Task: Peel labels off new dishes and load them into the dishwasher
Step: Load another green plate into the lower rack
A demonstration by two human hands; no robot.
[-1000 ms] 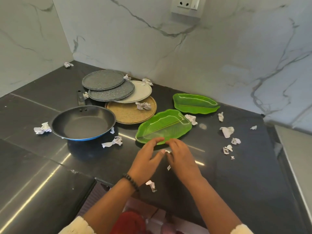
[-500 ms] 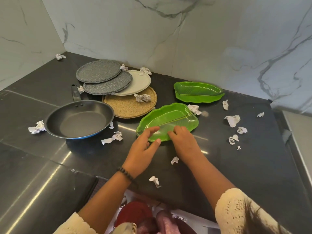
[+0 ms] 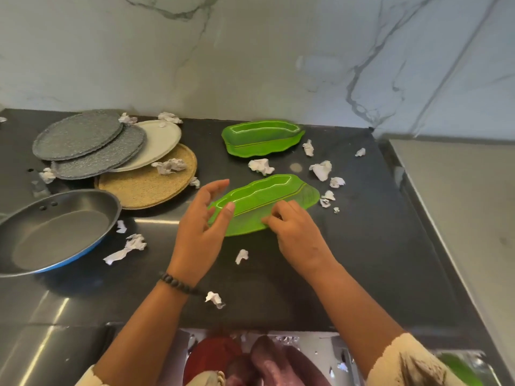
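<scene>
I look down at the dark counter. The near green leaf dish lies flat in the middle of it, w/ its long axis going from near-left to far-right. A second green leaf dish sits further back, near the marble wall, apart from the first.

My left hand is at the left end of the near dish, fingers spread and relaxed; the thumb seems to touch the rim, but it grips nothing. My right hand rests on the near edge of the dish, fingers curled down onto the surface. Whether they pinch a label corner I cannot tell, the fingertips hide it.

The step in hand, I think, is to peel the label from this dish. To do it well: left hand should press the dish down so it does not slide on the smooth counter, and right hand should lift one corner w/ a nail, then pull low and slow, approx. along the surface, so the paper does not tear into pieces.

Many crumpled paper scraps lie around, also a frying pan and a stack of round plates at left. The loading is not yet begun for these.
</scene>
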